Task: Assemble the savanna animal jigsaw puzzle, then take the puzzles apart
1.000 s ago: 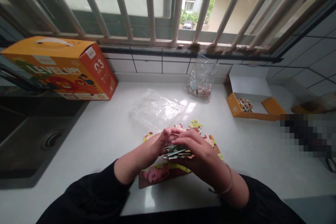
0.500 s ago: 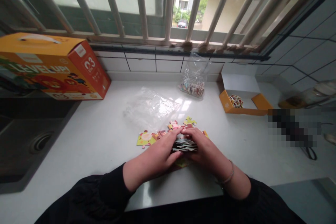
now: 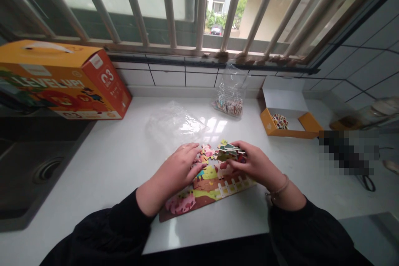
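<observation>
A partly joined jigsaw puzzle [image 3: 215,183] with a farm picture, a white fence and a pink spotted animal lies on the white counter before me. My right hand [image 3: 251,160] grips a stack of puzzle pieces [image 3: 229,151] between thumb and fingers, above the puzzle's upper right. Over the puzzle's upper left is my left hand [image 3: 181,166], its thumb apart from the fingers, with no piece visible in it. It covers that part of the picture. A loose-looking pink piece [image 3: 208,151] shows between the hands at the puzzle's top edge.
Behind the puzzle lie a flat clear plastic bag [image 3: 174,124] and an upright bag of pieces [image 3: 229,106]. An open orange box [image 3: 289,133] stands at right, a large orange carton [image 3: 62,83] at left beside the sink [image 3: 25,183]. A barred window is behind.
My hands have moved apart. The stack of pieces, earlier between both hands, is now in my right hand alone and tilted. More of the puzzle shows beneath.
</observation>
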Available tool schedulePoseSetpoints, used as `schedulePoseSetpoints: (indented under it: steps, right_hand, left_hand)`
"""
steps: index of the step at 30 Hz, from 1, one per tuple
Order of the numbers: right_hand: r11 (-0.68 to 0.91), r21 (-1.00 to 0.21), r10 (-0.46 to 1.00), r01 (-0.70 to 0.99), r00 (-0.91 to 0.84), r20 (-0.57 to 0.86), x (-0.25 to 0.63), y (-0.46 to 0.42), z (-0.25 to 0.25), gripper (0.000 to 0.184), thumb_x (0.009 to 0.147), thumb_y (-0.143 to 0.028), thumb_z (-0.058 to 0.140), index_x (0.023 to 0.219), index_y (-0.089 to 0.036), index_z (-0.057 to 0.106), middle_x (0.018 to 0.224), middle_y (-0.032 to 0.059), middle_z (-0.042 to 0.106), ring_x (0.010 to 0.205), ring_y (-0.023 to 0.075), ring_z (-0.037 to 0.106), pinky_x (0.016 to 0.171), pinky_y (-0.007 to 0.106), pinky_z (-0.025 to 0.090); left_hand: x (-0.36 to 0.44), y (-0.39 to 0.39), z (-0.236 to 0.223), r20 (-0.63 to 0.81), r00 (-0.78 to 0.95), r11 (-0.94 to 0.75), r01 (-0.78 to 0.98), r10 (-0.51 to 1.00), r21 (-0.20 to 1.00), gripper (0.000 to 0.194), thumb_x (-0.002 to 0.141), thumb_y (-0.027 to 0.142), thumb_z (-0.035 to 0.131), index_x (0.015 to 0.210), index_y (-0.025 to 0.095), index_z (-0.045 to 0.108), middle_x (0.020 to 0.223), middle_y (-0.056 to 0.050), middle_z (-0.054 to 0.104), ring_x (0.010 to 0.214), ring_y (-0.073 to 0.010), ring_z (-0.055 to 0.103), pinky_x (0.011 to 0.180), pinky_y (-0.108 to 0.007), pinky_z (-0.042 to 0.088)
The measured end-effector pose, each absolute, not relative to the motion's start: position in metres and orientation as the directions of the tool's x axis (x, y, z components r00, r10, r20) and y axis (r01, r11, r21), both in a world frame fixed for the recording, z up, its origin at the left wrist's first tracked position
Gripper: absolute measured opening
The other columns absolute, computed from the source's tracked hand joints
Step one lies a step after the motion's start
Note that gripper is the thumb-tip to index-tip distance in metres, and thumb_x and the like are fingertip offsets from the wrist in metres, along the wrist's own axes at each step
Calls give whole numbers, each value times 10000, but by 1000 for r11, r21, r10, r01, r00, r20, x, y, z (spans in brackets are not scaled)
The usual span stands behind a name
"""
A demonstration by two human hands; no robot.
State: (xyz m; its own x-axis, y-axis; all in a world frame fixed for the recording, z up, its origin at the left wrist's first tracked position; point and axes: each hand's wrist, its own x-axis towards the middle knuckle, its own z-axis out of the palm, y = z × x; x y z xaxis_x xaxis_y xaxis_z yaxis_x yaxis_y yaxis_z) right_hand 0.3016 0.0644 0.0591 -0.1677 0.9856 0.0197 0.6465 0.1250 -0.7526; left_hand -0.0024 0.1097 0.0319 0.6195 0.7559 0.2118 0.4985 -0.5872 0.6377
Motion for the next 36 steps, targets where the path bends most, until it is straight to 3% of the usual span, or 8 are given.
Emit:
schedulePoseSetpoints:
  steps: [5,8,12,16,20,28,32,36]
  right_hand:
    - [-110,-895,971,432,-146,-190,299,90,79,416,928,-499,840,1212,-218,724,998,66,842,812,238,800,726,347,638]
    - [-237,-944,906,231,-299,-300,277,92,77,482,900,-554,882,1201,-206,737,1041,75,838,844,230,797,720,327,628]
    - [-317,-945,841,87,-436,-322,244,85,66,505,894,-555,903,1243,-212,782,1196,87,838,1081,271,800,941,380,646]
    - [-270,-941,857,205,-395,-332,218,85,59,529,883,-530,908,1306,-234,792,1252,83,836,1119,298,797,988,431,647]
    - [-198,-924,932,327,-230,-281,200,89,57,617,906,-501,873,1436,-221,728,1263,103,833,1126,309,791,1018,479,630]
    - [93,-928,994,361,23,108,178,95,41,476,1003,-450,739,1417,-217,714,1273,110,822,1138,292,782,1043,466,632]
    - [215,-850,975,482,-55,215,182,104,26,331,1070,-367,616,1348,-246,748,1206,97,822,1130,291,779,1115,514,625]
    - [304,-789,947,533,-83,309,197,101,20,447,1076,-352,599,1513,-284,664,1511,105,714,1505,354,609,1355,620,428]
  left_hand:
    - [-14,118,47,305,437,-516,529,846,673,191,1036,352,740,1174,235,801,1160,-136,829,1080,-348,779,991,-526,616]
    - [-22,113,64,484,408,-630,577,774,521,111,1061,329,738,1001,244,775,882,-62,775,819,-262,715,820,-414,587]
    - [-39,114,78,611,349,-564,802,710,197,298,1005,356,827,1242,211,720,1141,-143,757,1038,-337,694,935,-483,585]
    - [-54,129,72,495,365,-464,882,788,88,424,964,284,833,1360,211,700,1205,-162,704,1057,-371,680,926,-518,597]
    - [-55,133,67,527,397,-554,813,752,179,109,1031,160,656,1091,200,737,1012,-94,732,979,-305,695,915,-458,592]
    - [-17,105,67,638,460,-761,554,618,338,74,1085,194,648,1129,181,707,979,-79,764,903,-246,716,828,-407,611]
    - [4,90,65,688,562,-888,272,459,371,190,1062,145,650,1243,177,697,1062,-109,802,953,-242,769,841,-389,667]
    - [13,80,65,704,616,-916,75,353,394,267,1065,194,660,1329,168,690,1066,-132,819,903,-239,791,797,-385,694]
